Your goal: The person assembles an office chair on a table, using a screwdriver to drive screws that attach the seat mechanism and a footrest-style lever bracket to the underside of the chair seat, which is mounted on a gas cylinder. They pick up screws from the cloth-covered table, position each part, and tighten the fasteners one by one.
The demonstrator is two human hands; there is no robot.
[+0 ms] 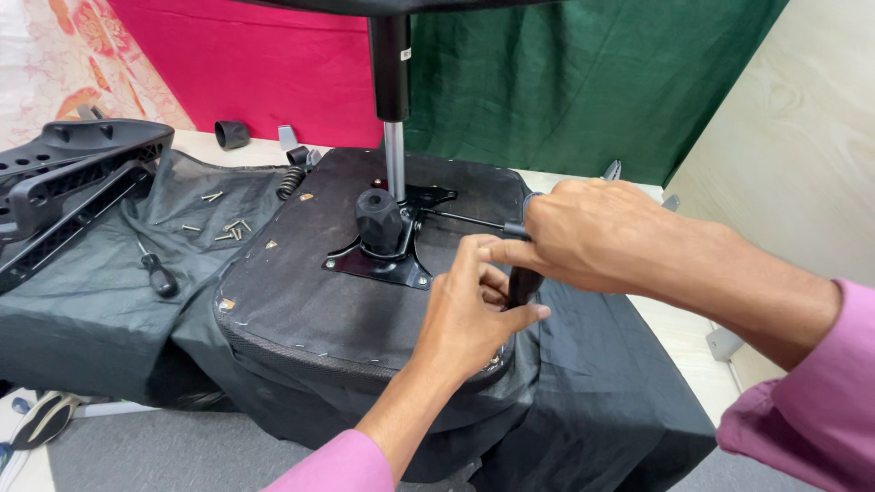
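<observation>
An upturned black chair seat (310,292) lies on a table, with a black metal mechanism plate (383,260) and a round black knob (376,219) bolted at its middle. A gas cylinder (393,109) stands up from the plate. My right hand (592,232) grips the black lever handle (523,287) whose thin rod (460,220) runs to the plate. My left hand (469,305) rests on the seat edge, its fingers pinching the same handle from the left.
A black cloth (100,310) covers the table. Several loose screws (232,228) and a screwdriver (159,271) lie at the left of the seat. Black plastic chair parts (64,182) sit at the far left. Red and green fabric hangs behind.
</observation>
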